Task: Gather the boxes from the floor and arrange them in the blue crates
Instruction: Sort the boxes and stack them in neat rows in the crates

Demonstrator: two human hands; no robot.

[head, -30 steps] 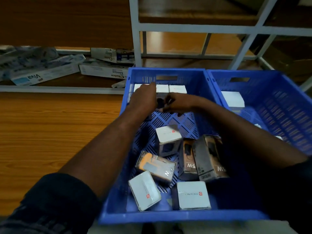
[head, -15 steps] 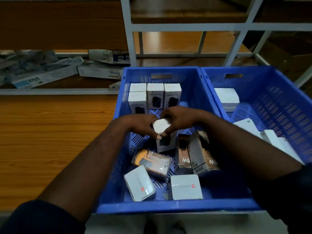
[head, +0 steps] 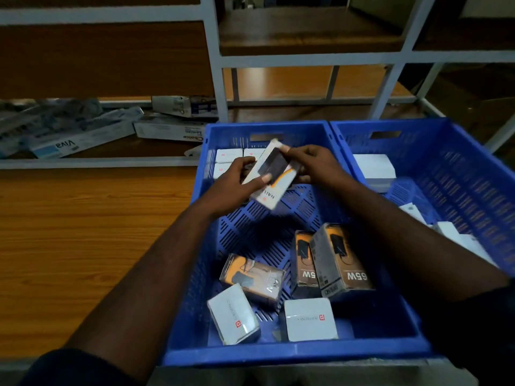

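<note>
Both hands hold one white charger box [head: 271, 174] tilted above the far half of the left blue crate [head: 292, 355]. My left hand [head: 237, 182] grips its lower left side, thumb on the front face. My right hand [head: 312, 165] pinches its upper right end. Behind the hands, white boxes [head: 228, 156] stand in rows against the crate's far wall, partly hidden. Loose in the near half lie two white boxes [head: 309, 320], an orange-and-grey box [head: 252, 277] and two grey 65W boxes [head: 341, 260].
A second blue crate [head: 473, 174] stands to the right, touching the first, with several white boxes [head: 374, 169] inside. A white metal shelf frame [head: 214, 65] rises behind. Long cartons [head: 83, 135] lie on the low shelf at the left. Wooden surface [head: 83, 232] lies left of the crates.
Both hands have lifted a white box from the middle of the crate and carried it up toward the far rows, turning it so its printed front faces up.
</note>
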